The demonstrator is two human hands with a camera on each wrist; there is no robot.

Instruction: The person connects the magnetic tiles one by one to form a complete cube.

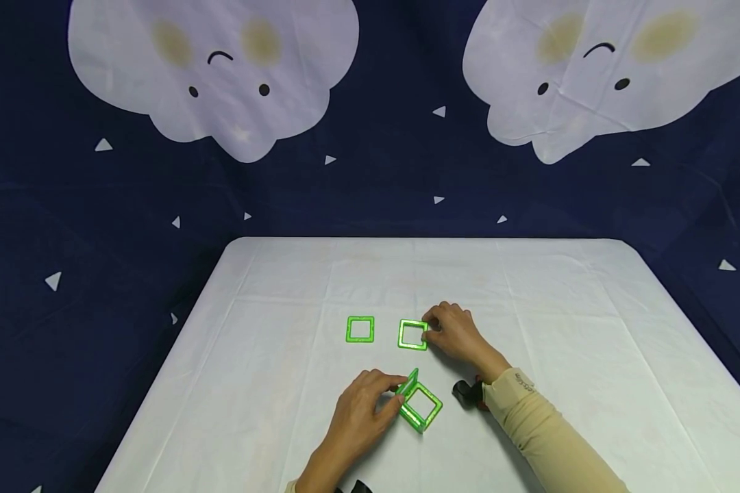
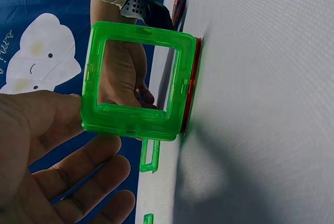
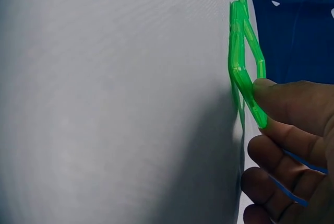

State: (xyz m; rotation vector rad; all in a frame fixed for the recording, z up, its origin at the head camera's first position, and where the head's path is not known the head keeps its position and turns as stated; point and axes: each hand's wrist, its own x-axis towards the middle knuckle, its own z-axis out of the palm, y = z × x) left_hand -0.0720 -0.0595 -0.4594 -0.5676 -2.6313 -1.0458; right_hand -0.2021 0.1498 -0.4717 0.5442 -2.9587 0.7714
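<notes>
My left hand (image 1: pixel 360 409) pinches a green square magnetic tile (image 2: pixel 130 118) by one edge between thumb and fingers. That tile stands upright along an edge of another green square tile (image 1: pixel 433 415), which lies flat on the table. A thin red strip (image 2: pixel 191 85) shows at the upright tile's table side. Farther forward, my right hand (image 1: pixel 459 333) pinches the right edge of a third green square tile (image 1: pixel 412 347), thumb and index finger at its rim, the tile tilted slightly and close over the cloth. Both tile frames have hollow middles.
One more green square tile (image 1: pixel 360 340) lies flat to the left of the right hand's tile. A white cloth covers the table (image 1: pixel 284 287). Black wrist gear (image 1: pixel 467 394) hangs beneath the right wrist. A dark blue curtain (image 1: pixel 401 137) with clouds stands behind the table.
</notes>
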